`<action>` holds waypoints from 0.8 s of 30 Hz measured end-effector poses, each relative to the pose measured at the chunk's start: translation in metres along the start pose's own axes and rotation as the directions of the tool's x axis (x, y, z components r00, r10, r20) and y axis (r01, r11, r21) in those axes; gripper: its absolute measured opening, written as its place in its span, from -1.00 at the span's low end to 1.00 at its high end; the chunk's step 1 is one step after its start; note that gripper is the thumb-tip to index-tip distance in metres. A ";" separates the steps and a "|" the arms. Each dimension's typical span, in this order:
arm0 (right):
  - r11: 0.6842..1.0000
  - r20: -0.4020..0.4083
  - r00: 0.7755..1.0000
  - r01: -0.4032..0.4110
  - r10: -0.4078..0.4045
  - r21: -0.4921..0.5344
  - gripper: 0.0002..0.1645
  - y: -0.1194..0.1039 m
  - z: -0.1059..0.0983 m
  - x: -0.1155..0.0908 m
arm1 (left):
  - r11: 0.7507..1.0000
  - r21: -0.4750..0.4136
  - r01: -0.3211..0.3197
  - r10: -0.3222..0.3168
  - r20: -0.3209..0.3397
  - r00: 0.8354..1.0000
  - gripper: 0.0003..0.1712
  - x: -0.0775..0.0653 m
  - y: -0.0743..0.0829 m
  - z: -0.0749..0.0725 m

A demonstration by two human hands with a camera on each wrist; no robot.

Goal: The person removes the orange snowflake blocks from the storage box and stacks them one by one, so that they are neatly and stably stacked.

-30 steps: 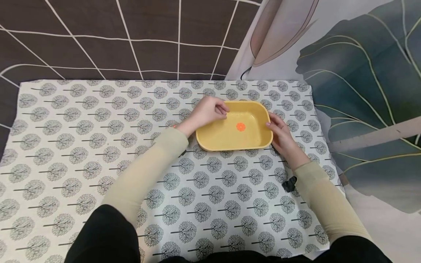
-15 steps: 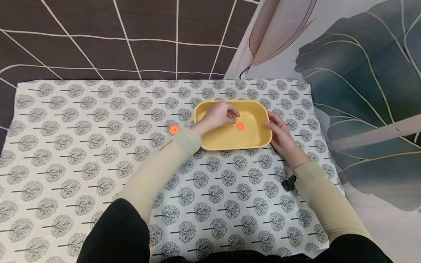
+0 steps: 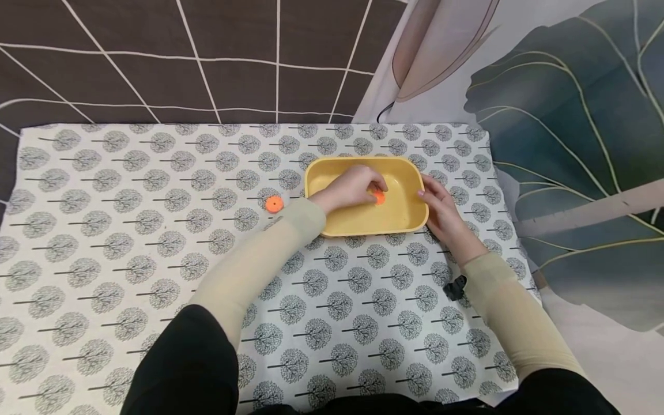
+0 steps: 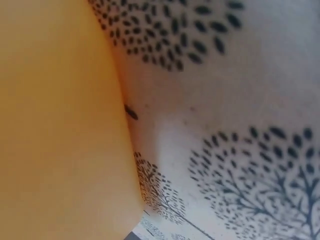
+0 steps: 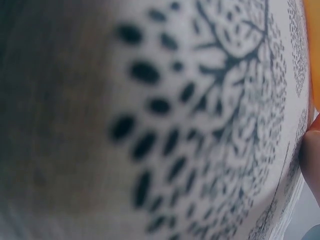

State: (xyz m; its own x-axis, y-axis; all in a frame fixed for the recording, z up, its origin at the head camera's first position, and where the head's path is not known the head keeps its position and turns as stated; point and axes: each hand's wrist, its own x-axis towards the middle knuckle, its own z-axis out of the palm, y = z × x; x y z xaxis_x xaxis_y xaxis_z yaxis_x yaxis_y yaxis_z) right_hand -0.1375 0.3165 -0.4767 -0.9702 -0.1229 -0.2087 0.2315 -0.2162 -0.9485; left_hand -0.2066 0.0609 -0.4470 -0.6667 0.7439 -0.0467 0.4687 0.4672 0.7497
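Observation:
A yellow rectangular container [image 3: 342, 227] with rounded corners stands on the cloth; its outer wall [image 4: 60, 125] fills the left side of the left wrist view. My left hand [image 3: 355, 185] reaches down inside it, with thumb and fingers curled round a small orange flower-shaped disc [image 3: 380, 197], which they partly cover. At the container's right end, my right hand [image 3: 443, 210] holds the wall, thumb at the rim and fingers along the outside. A second orange disc [image 3: 274, 204], with a dark centre, lies on the cloth left of the container, near my left sleeve.
A white cloth [image 3: 129, 230] printed with grey trees covers the table. Behind it hangs a dark panel [image 3: 233, 34] with white grid lines. A leaf-patterned curtain [image 3: 565, 144] borders the right side. A small black object [image 3: 455, 288] sits by my right cuff.
My left hand has moved right and down inside the container, onto the orange disc there. The disc on the cloth has come into view from behind my left arm. My right hand stays put.

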 end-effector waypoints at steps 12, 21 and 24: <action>1.000 0.010 1.000 0.012 -0.012 -0.012 -0.51 0.000 0.000 0.000 | 0.998 0.066 -0.009 0.007 0.035 0.999 -0.55 -0.001 -0.005 0.005; 1.000 0.024 1.000 0.020 -0.020 0.005 -0.51 0.001 -0.001 0.001 | 0.997 0.075 -0.004 -0.001 0.063 0.998 -0.52 0.000 -0.007 0.010; 1.000 0.017 1.000 0.020 -0.019 -0.009 -0.50 0.001 -0.001 0.001 | 0.996 0.093 -0.014 0.008 0.061 0.998 -0.55 0.000 -0.007 0.011</action>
State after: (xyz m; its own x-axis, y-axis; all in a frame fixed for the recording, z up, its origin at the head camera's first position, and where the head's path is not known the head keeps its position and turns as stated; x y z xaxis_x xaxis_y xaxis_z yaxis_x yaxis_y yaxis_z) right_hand -0.1385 0.3171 -0.4786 -0.9732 -0.1349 -0.1862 0.2118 -0.2103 -0.9544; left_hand -0.2038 0.0630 -0.4596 -0.6262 0.7755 -0.0807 0.5298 0.4991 0.6857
